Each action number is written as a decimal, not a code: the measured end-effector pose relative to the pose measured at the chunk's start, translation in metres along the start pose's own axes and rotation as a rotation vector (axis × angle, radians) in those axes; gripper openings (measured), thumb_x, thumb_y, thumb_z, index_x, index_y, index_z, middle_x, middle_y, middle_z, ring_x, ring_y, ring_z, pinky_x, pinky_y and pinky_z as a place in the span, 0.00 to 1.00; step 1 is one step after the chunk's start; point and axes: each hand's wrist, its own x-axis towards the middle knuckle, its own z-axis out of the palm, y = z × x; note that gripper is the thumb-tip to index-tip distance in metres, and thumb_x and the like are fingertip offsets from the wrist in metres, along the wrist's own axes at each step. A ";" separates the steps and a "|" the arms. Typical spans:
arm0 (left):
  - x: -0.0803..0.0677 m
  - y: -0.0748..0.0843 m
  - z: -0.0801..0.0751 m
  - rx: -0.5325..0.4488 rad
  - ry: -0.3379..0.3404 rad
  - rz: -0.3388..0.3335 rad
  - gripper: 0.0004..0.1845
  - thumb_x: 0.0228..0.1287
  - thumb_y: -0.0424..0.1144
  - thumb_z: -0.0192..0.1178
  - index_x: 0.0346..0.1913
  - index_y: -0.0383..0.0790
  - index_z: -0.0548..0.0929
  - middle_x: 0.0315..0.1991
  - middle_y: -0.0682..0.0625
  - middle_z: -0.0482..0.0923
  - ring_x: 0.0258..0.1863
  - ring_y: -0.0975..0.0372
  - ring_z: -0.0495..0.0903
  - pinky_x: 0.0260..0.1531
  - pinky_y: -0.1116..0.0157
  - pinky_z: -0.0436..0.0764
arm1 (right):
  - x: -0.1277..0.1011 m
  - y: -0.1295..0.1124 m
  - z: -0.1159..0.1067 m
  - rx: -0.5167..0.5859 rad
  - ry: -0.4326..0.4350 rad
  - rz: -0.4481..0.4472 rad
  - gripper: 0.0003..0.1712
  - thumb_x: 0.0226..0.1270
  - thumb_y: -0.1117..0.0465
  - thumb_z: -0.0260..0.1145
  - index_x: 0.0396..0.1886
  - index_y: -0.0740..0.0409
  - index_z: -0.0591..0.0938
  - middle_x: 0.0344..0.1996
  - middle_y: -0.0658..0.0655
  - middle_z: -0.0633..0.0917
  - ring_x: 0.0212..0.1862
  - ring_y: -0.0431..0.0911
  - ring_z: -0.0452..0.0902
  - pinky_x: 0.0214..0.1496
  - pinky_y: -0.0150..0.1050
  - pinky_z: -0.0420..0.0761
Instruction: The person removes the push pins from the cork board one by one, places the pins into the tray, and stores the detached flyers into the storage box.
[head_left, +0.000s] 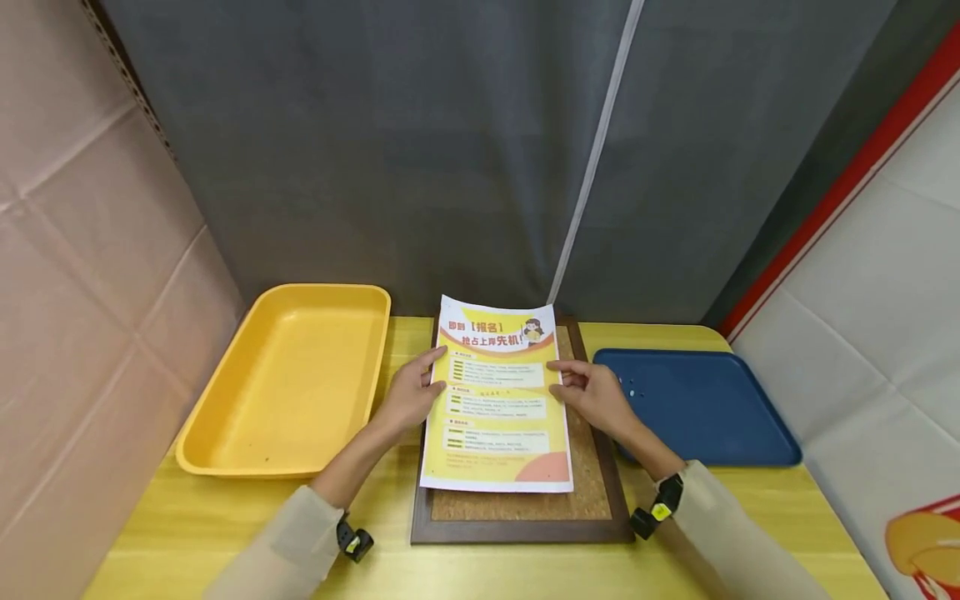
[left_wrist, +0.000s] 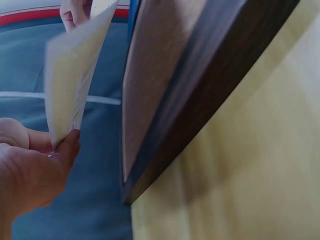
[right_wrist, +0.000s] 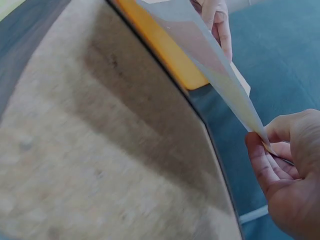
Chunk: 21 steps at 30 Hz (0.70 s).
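Observation:
Both hands hold a printed yellow and white flyer (head_left: pixel 498 425) by its long side edges. My left hand (head_left: pixel 412 390) pinches the left edge between thumb and fingers, and my right hand (head_left: pixel 596 396) pinches the right edge. Beneath the sheet lies a cork board (head_left: pixel 525 507) in a dark brown wooden frame (head_left: pixel 525 532). In both wrist views the flyer (left_wrist: pixel 75 75) hangs above the cork, bending slightly, and its shadow falls on the cork surface (right_wrist: pixel 100 125). The sheet hides much of the board's left and middle part in the head view.
A deep yellow tray (head_left: pixel 300 375) stands to the left of the board. To the right is a shallow blue tray (head_left: pixel 705 408) with several small pale bits (head_left: pixel 632 392) near its left side. A grey curtain (head_left: pixel 420 150) closes off the back of the yellow wooden table (head_left: pixel 375 575).

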 end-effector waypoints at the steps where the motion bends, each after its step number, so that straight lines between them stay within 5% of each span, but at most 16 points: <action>1: -0.001 0.003 -0.004 -0.019 -0.006 -0.014 0.35 0.78 0.21 0.51 0.84 0.38 0.60 0.66 0.29 0.78 0.38 0.53 0.90 0.34 0.67 0.88 | 0.002 -0.004 0.001 0.013 -0.003 0.000 0.21 0.70 0.69 0.73 0.61 0.68 0.86 0.33 0.59 0.83 0.25 0.39 0.68 0.27 0.32 0.68; 3: -0.001 0.009 -0.014 -0.047 -0.010 -0.031 0.35 0.79 0.22 0.50 0.84 0.38 0.59 0.69 0.29 0.76 0.50 0.47 0.90 0.42 0.60 0.90 | 0.007 -0.013 0.003 0.034 -0.008 0.000 0.22 0.70 0.69 0.73 0.62 0.68 0.85 0.35 0.61 0.85 0.28 0.41 0.73 0.28 0.31 0.72; 11: -0.001 0.030 -0.062 0.031 -0.010 -0.048 0.34 0.81 0.25 0.51 0.85 0.40 0.59 0.70 0.31 0.75 0.48 0.53 0.90 0.33 0.69 0.85 | 0.032 -0.045 0.019 0.111 -0.047 -0.022 0.24 0.69 0.71 0.72 0.64 0.71 0.83 0.41 0.66 0.89 0.36 0.45 0.84 0.33 0.29 0.79; 21: -0.006 0.037 -0.123 0.102 -0.011 -0.050 0.36 0.81 0.27 0.54 0.86 0.41 0.56 0.73 0.33 0.74 0.56 0.57 0.88 0.47 0.68 0.87 | 0.067 -0.079 0.055 0.222 -0.085 -0.051 0.22 0.69 0.74 0.70 0.62 0.75 0.82 0.44 0.72 0.90 0.37 0.43 0.88 0.35 0.28 0.80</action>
